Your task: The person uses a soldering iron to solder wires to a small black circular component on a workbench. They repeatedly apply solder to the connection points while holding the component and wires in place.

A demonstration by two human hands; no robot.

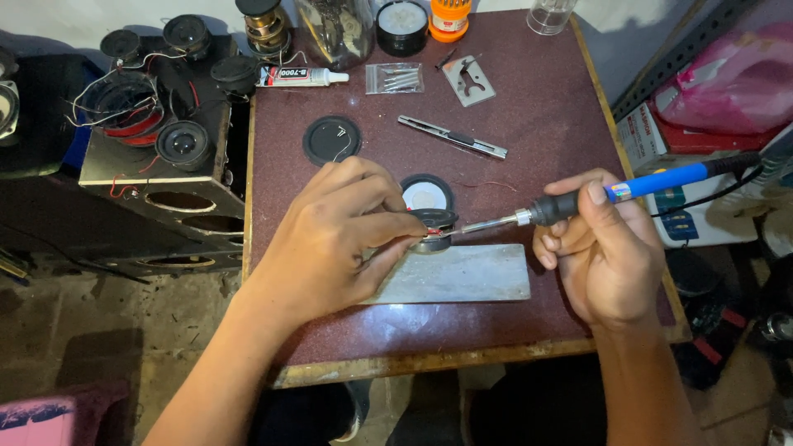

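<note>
Forearms: both reach in from the near edge of the head view, over the front rim of the table (pixel 462 359).
Left hand (pixel 330 239): curled, its fingertips pinching a small black speaker (pixel 435 223) and steadying it at the far edge of a grey metal plate (pixel 462 277).
Speaker: between the two hands, just past the left fingertips, a short red wire showing at its side.
Right hand (pixel 599 256): fingers closed around the black grip of a soldering iron (pixel 578 202), held like a pen.
Soldering iron: blue handle running away to the right of the right hand, black cord trailing off beyond it; the metal tip points left and meets the speaker's rim.
Metal plate: flat on the table, just below both hands, spanning the gap between them.
White disc (pixel 428 195): ringed in black, just beyond the speaker, partly hidden by it.
Black round disc (pixel 331 139): beyond the left hand, lying flat.
Utility knife (pixel 452 136): beyond the gap between the hands, lying at a slant.
Far table edge: glue tube (pixel 301 77), bag of screws (pixel 394 78), flat metal wrench (pixel 468 80), orange-capped bottle (pixel 449 18).
Speaker cabinet (pixel 161 157): left of the left hand, off the table, carrying loose speakers and wires.
Pink bag (pixel 731 78): well beyond the right hand, on a shelf.
</note>
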